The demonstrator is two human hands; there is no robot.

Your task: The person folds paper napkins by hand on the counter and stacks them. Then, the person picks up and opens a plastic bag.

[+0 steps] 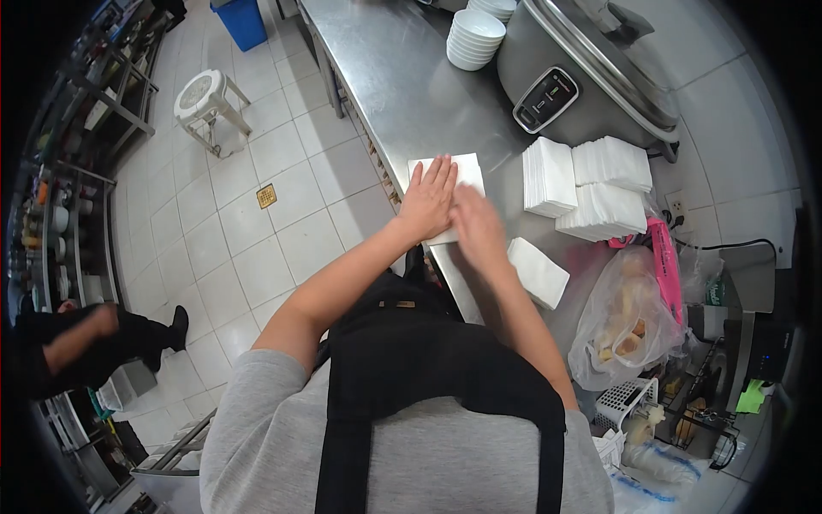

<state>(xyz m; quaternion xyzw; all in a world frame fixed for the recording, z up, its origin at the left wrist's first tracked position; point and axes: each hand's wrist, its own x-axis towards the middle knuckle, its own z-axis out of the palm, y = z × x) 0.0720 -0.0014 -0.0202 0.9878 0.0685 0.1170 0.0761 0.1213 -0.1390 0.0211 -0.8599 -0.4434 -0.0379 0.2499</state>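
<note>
A white paper napkin (467, 169) lies near the front edge of the steel counter. My left hand (428, 199) rests flat on it, fingers stretched out and pointing away from me. Close against its right side is my right hand (476, 221), smeared by motion, so its fingers do not show clearly. A small stack of folded napkins (539, 272) lies on the counter beside my right forearm. Further right stand several taller napkin stacks (548, 176), pushed together.
A large grey rice cooker (561, 73) and stacked white bowls (471, 43) stand at the back of the counter (377, 51). A plastic bag of food (629, 321) sits at right. Left, on the tiled floor, are a white stool (205, 94) and another person's leg (154, 334).
</note>
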